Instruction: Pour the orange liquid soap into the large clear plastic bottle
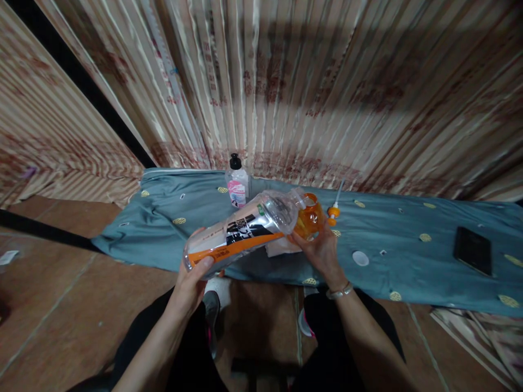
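Observation:
My left hand [194, 280] is wrapped round the base of a large clear plastic bottle [245, 228] with an orange, black and silver label. The bottle is tilted, its neck up against the mouth of a small orange bottle [309, 218]. My right hand [321, 250] is closed round that orange bottle. Just right of it, an orange pump top [333, 212] with a pale tube lies on the cloth. Something pale and flat [283, 246] lies beneath the large bottle, partly hidden. Any liquid passing between the two bottles is too unclear to tell.
A clear bottle with a black cap [237, 185] stands at the back of the bench's teal cloth [392, 245]. A white round lid [360, 258] and a black phone [473, 251] lie on the right. A striped curtain [286, 98] hangs behind.

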The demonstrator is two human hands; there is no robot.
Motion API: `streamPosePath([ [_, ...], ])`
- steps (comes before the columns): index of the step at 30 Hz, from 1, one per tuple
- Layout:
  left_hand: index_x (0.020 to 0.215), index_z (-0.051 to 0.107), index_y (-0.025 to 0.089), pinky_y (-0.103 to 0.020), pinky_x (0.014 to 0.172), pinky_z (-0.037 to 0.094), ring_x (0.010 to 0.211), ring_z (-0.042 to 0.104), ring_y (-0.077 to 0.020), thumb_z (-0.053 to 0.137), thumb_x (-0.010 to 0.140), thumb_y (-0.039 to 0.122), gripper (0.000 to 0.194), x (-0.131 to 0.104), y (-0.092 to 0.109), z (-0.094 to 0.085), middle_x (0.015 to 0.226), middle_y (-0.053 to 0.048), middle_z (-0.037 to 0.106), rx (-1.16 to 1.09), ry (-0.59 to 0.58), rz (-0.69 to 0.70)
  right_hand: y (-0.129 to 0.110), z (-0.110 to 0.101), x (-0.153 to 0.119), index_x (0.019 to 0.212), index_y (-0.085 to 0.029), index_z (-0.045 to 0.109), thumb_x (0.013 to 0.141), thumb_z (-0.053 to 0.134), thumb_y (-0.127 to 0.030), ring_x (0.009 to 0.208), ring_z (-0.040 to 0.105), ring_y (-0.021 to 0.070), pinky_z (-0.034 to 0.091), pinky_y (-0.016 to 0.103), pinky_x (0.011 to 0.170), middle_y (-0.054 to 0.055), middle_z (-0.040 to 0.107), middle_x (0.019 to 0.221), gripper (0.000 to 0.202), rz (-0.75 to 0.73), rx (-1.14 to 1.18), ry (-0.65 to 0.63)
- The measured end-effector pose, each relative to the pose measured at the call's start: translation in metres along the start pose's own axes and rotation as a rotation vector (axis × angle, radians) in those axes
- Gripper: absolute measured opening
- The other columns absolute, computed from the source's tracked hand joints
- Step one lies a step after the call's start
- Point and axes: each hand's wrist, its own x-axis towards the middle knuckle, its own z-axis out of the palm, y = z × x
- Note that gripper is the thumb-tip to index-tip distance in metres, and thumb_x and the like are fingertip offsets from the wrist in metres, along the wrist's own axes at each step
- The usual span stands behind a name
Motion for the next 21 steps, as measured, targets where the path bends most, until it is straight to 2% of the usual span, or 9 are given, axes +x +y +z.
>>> streamPosePath([
  [5, 0.159, 0.074, 0.031, -0.027, 0.059, 0.062, 0.083, 0.080, -0.0238, 0.115, 0.075, 0.041, 0.094, -0.013, 0.005, 0.013, 0.118, -0.004, 0.089, -0.023, 0.076, 0.014, 0.001, 0.000, 0.000, 0.160, -0.030, 0.070, 0.083, 0.098, -0.067, 0.130, 0.087, 0.0462, 0.075, 0.066, 0.110, 0.016, 0.087, 0.141, 0.090, -0.011, 0.002, 0.006],
  [10, 0.163, 0.070, 0.032, -0.028, 0.063, 0.062, 0.083, 0.078, -0.0233, 0.116, 0.069, 0.039, 0.105, -0.019, 0.011, 0.016, 0.113, -0.003, 0.088, 0.016, 0.052, 0.014, 0.006, 0.001, 0.001, 0.161, -0.038, 0.070, 0.087, 0.096, -0.072, 0.128, 0.088, 0.0421, 0.075, 0.066, 0.108, 0.010, 0.087, 0.141, 0.085, -0.036, -0.025, 0.006],
  [13, 0.164, 0.069, 0.032, -0.030, 0.069, 0.065, 0.085, 0.078, -0.0238, 0.116, 0.067, 0.034, 0.108, -0.021, 0.014, 0.018, 0.113, -0.003, 0.087, 0.030, 0.046, 0.030, 0.008, 0.002, 0.001, 0.160, -0.036, 0.070, 0.086, 0.096, -0.073, 0.127, 0.087, 0.0427, 0.075, 0.068, 0.108, 0.011, 0.086, 0.140, 0.087, -0.033, -0.036, 0.020],
  [17, 0.164, 0.069, 0.033, -0.029, 0.068, 0.063, 0.081, 0.076, -0.0220, 0.117, 0.064, 0.032, 0.111, -0.023, 0.017, 0.021, 0.109, -0.001, 0.086, 0.045, 0.034, 0.028, 0.009, 0.002, 0.001, 0.159, -0.034, 0.069, 0.085, 0.097, -0.072, 0.128, 0.087, 0.0437, 0.074, 0.068, 0.109, 0.012, 0.086, 0.140, 0.088, -0.003, -0.016, 0.010],
  [21, 0.161, 0.071, 0.031, -0.031, 0.081, 0.068, 0.098, 0.082, -0.0265, 0.119, 0.059, 0.029, 0.113, -0.022, 0.017, 0.019, 0.122, -0.004, 0.089, 0.065, 0.074, 0.043, 0.008, 0.000, 0.002, 0.159, -0.035, 0.069, 0.085, 0.097, -0.071, 0.130, 0.086, 0.0440, 0.073, 0.068, 0.110, 0.013, 0.086, 0.141, 0.087, 0.013, 0.014, -0.022],
])
